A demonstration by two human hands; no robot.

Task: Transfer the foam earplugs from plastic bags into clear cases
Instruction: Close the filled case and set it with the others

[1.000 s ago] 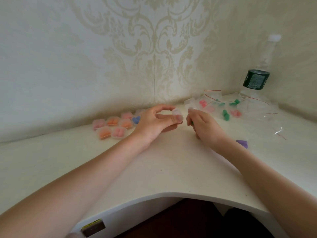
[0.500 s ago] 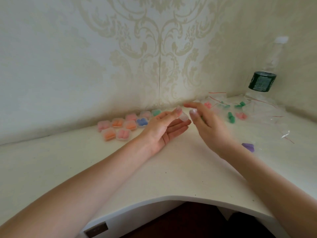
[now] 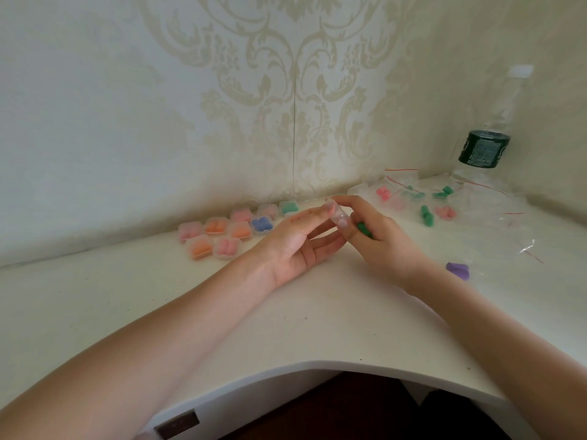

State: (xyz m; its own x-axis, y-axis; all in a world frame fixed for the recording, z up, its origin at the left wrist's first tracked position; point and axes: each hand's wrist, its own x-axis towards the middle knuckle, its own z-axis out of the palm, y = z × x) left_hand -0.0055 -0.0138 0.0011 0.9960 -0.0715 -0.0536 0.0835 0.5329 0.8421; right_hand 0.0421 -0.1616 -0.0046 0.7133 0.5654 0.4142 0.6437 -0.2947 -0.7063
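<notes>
The green earplugs (image 3: 364, 229) now sit in the right hand (image 3: 386, 244) beside the left hand (image 3: 297, 246)'s pinched case (image 3: 338, 215); nine cases (image 3: 227, 235) filled, bags (image 3: 422, 201) remain at the tabletop (image 3: 286, 312)'s far-right corner.

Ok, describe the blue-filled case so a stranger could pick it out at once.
Start at the wall seam in the corner and drop to the white desk. Left of the left hand lies a cluster of small clear cases. The blue-filled case is the only blue one; its neighbours hold pink, orange or green plugs.
</notes>
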